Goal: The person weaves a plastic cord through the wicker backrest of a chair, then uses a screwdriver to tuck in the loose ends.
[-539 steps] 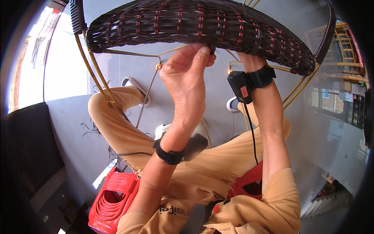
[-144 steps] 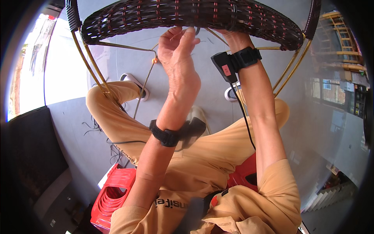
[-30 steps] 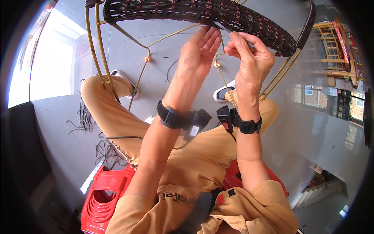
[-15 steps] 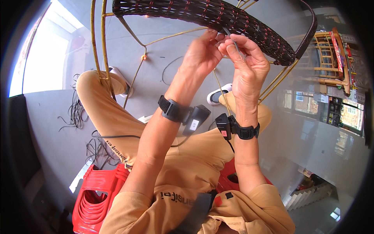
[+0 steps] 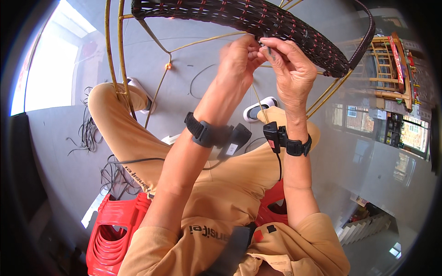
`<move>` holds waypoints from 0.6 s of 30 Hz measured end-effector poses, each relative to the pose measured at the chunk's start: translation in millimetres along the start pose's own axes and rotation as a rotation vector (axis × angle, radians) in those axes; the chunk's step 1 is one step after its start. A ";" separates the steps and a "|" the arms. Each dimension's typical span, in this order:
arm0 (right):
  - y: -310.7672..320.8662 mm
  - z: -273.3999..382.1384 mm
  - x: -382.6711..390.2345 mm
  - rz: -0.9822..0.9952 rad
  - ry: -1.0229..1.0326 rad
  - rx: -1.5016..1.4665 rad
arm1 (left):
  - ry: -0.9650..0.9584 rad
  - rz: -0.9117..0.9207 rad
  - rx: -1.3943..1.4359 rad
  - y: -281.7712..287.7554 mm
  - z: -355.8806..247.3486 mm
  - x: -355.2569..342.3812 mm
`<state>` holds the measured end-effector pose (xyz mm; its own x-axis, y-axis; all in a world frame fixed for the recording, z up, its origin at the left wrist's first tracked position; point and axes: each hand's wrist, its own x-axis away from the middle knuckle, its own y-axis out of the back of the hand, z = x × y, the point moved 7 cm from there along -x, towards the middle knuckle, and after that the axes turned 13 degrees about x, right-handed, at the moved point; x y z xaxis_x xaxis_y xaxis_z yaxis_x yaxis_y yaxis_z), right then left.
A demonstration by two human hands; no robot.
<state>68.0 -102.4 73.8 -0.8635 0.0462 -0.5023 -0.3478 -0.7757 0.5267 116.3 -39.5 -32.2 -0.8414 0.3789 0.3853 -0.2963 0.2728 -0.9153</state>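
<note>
A dark brown woven panel (image 5: pixel 221 14) with red flecks spans a gold metal frame (image 5: pixel 121 50) at the top of the view. Both hands are up at its lower edge, close together. My right hand (image 5: pixel 294 64) pinches a narrow dark weaving strip (image 5: pixel 270 49) between thumb and fingers. Against the panel's edge, my left hand (image 5: pixel 240 54) has its fingers closed beside the right fingertips. Whatever sits in the left fingers is hidden by the hand itself. Each wrist wears a black strap with a small black device.
Loose dark strips (image 5: pixel 87 129) lie on the grey floor at the left, and a red plastic stool (image 5: pixel 113 225) stands beside my hip. Thin frame legs (image 5: pixel 159 92) reach down around my knees. Wooden chair frames (image 5: pixel 389 69) are stacked at the far right.
My right hand has tipped over toward the left, its fingers lower and flatter around the strip. The left hand has shifted slightly, and the panel stays nearly in place.
</note>
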 end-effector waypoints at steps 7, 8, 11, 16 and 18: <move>-4.8 -2.0 2.1 -0.008 -0.163 -0.093 | 0.272 0.156 0.180 0.2 9.1 9.4; -4.9 -4.0 2.7 -0.005 -0.196 -0.154 | 0.324 0.140 0.251 0.9 11.8 12.6; -0.6 -18.2 4.2 -0.064 -0.289 -0.263 | 0.384 0.118 0.298 -6.0 15.3 13.3; -14.5 -32.3 18.4 -0.130 -0.559 -0.548 | 0.274 0.149 0.129 7.3 10.8 4.4; -16.4 -34.6 23.9 -0.110 -0.642 -0.642 | 0.199 0.111 0.023 11.7 8.9 2.3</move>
<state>65.7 -110.4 29.4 -0.9415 0.3329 0.0516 -0.3362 -0.9383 -0.0807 106.9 -43.3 -43.0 -0.7642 0.5733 0.2955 -0.2192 0.2000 -0.9550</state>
